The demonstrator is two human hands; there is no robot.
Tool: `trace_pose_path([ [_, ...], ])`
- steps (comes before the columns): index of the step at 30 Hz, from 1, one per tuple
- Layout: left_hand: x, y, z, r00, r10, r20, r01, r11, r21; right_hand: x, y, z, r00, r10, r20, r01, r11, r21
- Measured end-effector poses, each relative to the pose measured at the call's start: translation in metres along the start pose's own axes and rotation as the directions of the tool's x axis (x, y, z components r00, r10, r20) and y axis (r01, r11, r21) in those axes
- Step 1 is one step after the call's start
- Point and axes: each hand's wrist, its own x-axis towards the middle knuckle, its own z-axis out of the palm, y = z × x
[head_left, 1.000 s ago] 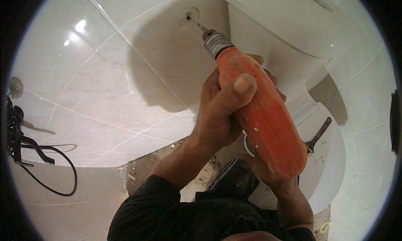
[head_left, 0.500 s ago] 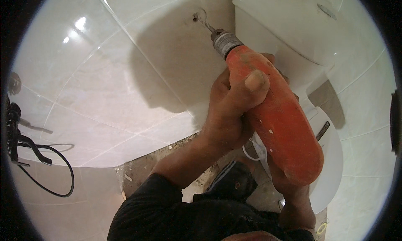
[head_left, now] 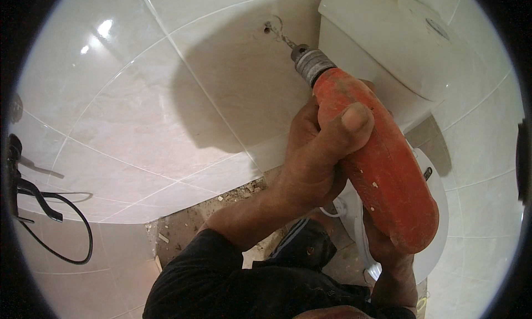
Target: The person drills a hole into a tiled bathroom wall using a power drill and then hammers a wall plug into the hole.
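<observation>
Gripping the red drill point(head_left: 385, 164) right of center, left hand point(head_left: 316, 164) has fingers curled round it; right hand point(head_left: 382, 237) is mostly hidden, can't tell its grip. Bit point(head_left: 287, 41) points near a wall hole point(head_left: 267, 29), up top.

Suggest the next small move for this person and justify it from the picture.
Perhaps adjust the orange drill slightly to line its bit up with the dark hole: the bit points toward the wall near that hole, whether it is inside is unclear, and the left hand grips the drill's front.
</observation>
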Motion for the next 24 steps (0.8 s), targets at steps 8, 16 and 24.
trace_pose_path([
  [8, 0.000, 0.002, 0.003, 1.000, 0.009, 0.008, -0.009, 1.000, 0.006, 0.007, -0.010, -0.003, 0.999, -0.029, 0.015, 0.030, 0.999, -0.038],
  [16, -0.001, 0.001, -0.002, 1.000, 0.010, 0.024, -0.010, 1.000, 0.007, 0.003, -0.013, 0.000, 0.999, 0.028, 0.016, -0.029, 0.999, 0.039],
  [24, 0.009, -0.008, 0.006, 0.999, 0.044, 0.004, -0.044, 0.998, -0.051, 0.007, -0.006, -0.019, 0.997, 0.040, 0.068, -0.036, 0.998, -0.048],
])
